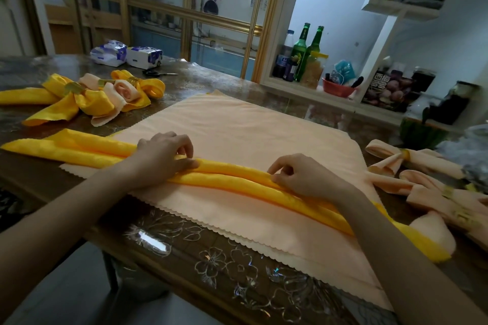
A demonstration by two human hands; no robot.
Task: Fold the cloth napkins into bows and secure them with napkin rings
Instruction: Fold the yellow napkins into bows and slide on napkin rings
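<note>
A yellow napkin [232,179], rolled from both sides into a long double strip, lies across a flat peach napkin [237,126] on the table. My left hand [161,155] pinches the strip near its middle with curled fingers. My right hand [301,174] pinches it further right. Finished yellow and peach bows with gold rings [76,88] sit at the back left. Peach bows with rings [404,155] lie at the right.
Tissue packs [126,54] and scissors [155,73] lie at the table's far side. Green bottles [306,50] and jars stand on a shelf behind. A watermelon [420,134] and a plastic bag sit at the right. The table edge [211,266] runs near me.
</note>
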